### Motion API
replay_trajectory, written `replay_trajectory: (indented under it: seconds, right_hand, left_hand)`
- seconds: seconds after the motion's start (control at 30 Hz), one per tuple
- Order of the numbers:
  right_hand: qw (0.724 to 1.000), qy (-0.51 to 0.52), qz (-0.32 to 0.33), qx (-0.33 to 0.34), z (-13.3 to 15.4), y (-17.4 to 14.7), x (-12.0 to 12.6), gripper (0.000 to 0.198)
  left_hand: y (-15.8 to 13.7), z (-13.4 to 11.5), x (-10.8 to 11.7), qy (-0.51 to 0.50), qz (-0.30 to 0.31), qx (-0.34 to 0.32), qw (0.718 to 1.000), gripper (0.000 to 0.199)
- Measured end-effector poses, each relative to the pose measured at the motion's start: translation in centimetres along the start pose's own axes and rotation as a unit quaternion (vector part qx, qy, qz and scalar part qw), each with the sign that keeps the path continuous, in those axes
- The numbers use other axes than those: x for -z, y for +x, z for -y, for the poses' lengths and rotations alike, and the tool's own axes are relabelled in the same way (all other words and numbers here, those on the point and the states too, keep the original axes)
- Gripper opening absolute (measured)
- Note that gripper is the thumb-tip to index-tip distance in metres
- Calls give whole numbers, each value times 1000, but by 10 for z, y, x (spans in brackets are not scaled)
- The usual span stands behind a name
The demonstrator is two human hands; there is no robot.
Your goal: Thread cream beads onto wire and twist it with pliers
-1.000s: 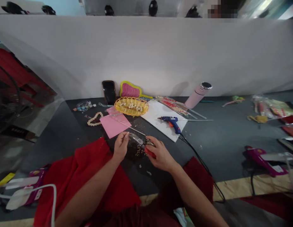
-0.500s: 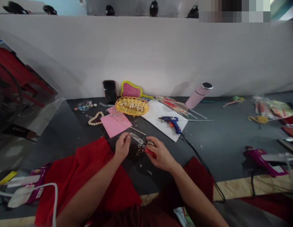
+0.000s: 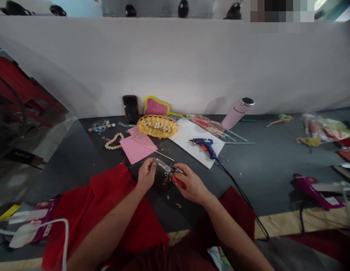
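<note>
In the head view, compared with one second ago, we see only a small change: our left hand has come slightly closer to the right hand, and the small pale piece at its fingertips, which showed more clearly before, is now mostly hidden. The yellow wicker basket, the pink sheets and the blue glue gun lie where they lay.

Both our forearms reach forward from the lower edge, over the dark grey table. The left thumb and index finger are pinched together, with the piece between them. The right hand is wrapped around the handles of the red-handled shears, its fingers curled; how far the blades stand apart, we cannot tell.

The shears are held above the table between our two hands, with the silver head pointing to the left fingertips and the round pivot visible. The piece is at the tip of this head, too small for us to describe its shape. Below lie many short pale bits, scattered on the table, and just beyond the shears lies a thin stick.
</note>
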State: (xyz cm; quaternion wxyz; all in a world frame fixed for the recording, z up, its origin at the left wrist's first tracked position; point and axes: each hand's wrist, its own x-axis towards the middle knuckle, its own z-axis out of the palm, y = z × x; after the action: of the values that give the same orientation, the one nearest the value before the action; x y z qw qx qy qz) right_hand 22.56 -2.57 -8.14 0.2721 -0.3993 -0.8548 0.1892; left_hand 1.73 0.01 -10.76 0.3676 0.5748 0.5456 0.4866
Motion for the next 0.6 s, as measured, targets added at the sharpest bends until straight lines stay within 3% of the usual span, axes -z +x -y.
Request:
replay_trajectory:
  seconds: [0.2,0.6]
  right_hand:
    - [999,-33,20,-8,0,-1,0,11]
    - [995,-91,39,5,0,-1,-3,9]
  left_hand:
    - [-2,2,-1,-28,1,-1,1000,21]
    - [-4,6,-1,-53,-9,12,998,21]
